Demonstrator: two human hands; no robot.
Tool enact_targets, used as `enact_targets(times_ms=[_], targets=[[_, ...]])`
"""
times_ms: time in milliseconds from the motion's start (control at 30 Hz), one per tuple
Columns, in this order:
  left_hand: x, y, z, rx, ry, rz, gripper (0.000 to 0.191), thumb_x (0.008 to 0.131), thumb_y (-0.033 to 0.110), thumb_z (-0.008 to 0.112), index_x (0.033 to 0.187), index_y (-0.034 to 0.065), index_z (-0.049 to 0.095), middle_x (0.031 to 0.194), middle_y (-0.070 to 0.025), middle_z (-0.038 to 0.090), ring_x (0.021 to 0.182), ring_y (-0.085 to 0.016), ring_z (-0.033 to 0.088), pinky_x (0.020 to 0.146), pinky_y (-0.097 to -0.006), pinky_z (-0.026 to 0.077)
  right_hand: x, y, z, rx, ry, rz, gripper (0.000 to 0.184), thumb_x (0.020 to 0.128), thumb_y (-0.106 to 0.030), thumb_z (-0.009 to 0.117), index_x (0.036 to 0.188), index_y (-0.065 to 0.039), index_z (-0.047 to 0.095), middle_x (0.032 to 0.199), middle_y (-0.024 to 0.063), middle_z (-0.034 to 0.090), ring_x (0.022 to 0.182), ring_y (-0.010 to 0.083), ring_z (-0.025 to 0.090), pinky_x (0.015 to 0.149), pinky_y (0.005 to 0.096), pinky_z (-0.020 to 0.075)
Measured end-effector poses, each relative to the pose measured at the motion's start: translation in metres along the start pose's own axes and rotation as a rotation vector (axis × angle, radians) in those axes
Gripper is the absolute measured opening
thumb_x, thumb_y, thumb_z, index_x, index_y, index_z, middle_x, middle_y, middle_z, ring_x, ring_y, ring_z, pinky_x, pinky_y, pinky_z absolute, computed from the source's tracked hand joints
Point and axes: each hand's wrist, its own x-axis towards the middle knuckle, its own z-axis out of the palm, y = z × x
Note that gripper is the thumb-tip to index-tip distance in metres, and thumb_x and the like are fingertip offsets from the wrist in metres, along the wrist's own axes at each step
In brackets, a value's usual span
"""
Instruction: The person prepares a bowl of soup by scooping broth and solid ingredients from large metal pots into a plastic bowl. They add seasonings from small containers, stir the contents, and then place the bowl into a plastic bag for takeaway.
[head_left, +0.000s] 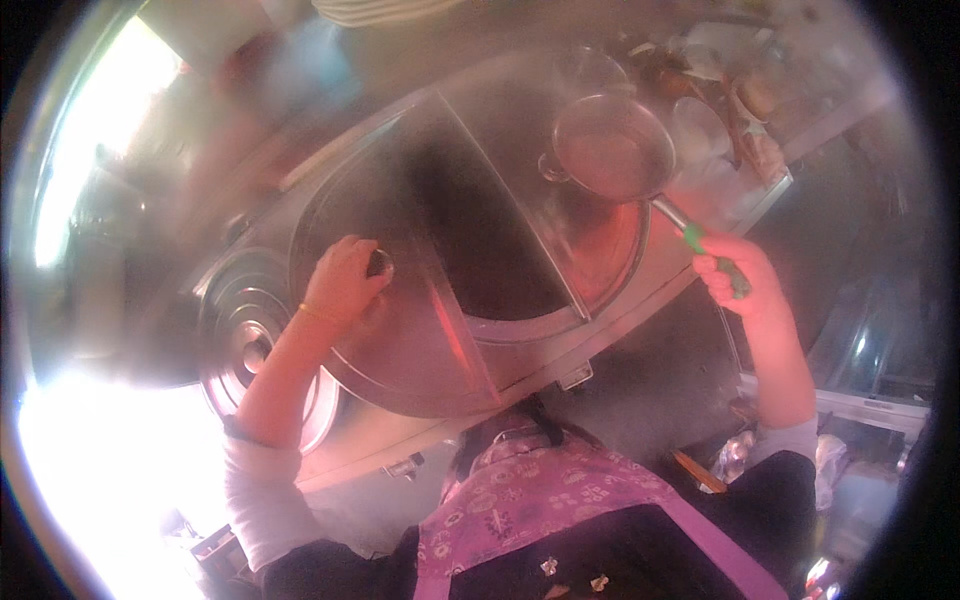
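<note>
My left hand (346, 277) grips the small knob of a half-round metal lid panel (412, 345), which is slid or tilted aside over the left part of a large round pot. A dark opening (487, 232) shows between this panel and a second one (525, 150) at the right. In my right hand (739, 274) is the green handle of a round metal strainer or shallow pan (615, 146), held above the right side of the pot. Steam blurs the scene, so what the pot holds cannot be told.
A round ridged metal lid (251, 330) lies left, under my left forearm. Bowls and assorted utensils (720, 97) crowd the counter at the upper right. A latch (576, 375) juts from the counter's near edge, close to my apron.
</note>
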Motion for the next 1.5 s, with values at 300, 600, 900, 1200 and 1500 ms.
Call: enact_targets(times_ms=[300,600,900,1200,1500], targets=[[-0.029,-0.012,-0.010,0.017,-0.013,-0.113,0.032,0.071,0.024,0.063,0.094,0.0012,0.059,0.091,-0.0156,0.057,0.086,-0.033,0.055,0.076,-0.0390,0.044,-0.004,0.004,0.007,-0.050,0.112,0.021,0.041,0.087,-0.008,0.043,0.126,0.002,0.037,0.062,0.0004,0.040,0.039,0.0032,0.031,0.029,0.0151,0.0238],[-0.038,-0.019,-0.009,-0.023,0.008,-0.110,0.035,0.067,0.015,0.067,0.097,-0.0002,0.058,0.095,-0.0147,0.057,0.089,-0.032,0.055,0.078,-0.0375,0.044,0.009,0.005,0.015,-0.082,-0.097,0.048,0.035,0.084,-0.011,0.048,0.117,-0.001,0.043,0.064,0.0043,0.048,0.036,0.0071,0.039,0.030,0.0183,0.0309],[-0.040,-0.014,-0.007,-0.041,0.000,-0.118,0.038,0.064,0.012,0.068,0.099,0.0000,0.057,0.096,-0.0144,0.057,0.090,-0.032,0.055,0.079,-0.0366,0.044,0.033,0.014,0.037,-0.276,-0.045,-0.005,0.030,0.083,-0.015,0.051,0.111,-0.003,0.046,0.061,0.0027,0.047,0.037,0.0071,0.041,0.030,0.0189,0.0303],[-0.044,-0.016,-0.011,-0.028,0.012,-0.129,0.037,0.064,0.013,0.068,0.097,-0.0004,0.058,0.094,-0.0141,0.057,0.089,-0.032,0.055,0.078,-0.0364,0.044,0.037,0.011,0.039,-0.156,-0.084,0.026,0.023,0.084,-0.014,0.050,0.104,-0.003,0.048,0.061,0.0015,0.046,0.037,0.0064,0.041,0.031,0.0184,0.0324],[-0.037,-0.019,-0.001,-0.078,0.024,-0.101,0.036,0.068,0.019,0.067,0.096,-0.0009,0.058,0.091,-0.0154,0.057,0.087,-0.032,0.055,0.077,-0.0373,0.045,0.042,0.026,0.064,-0.464,0.010,-0.115,0.030,0.080,-0.011,0.052,0.107,-0.001,0.047,0.061,0.0026,0.048,0.038,0.0083,0.043,0.031,0.0201,0.0328]])
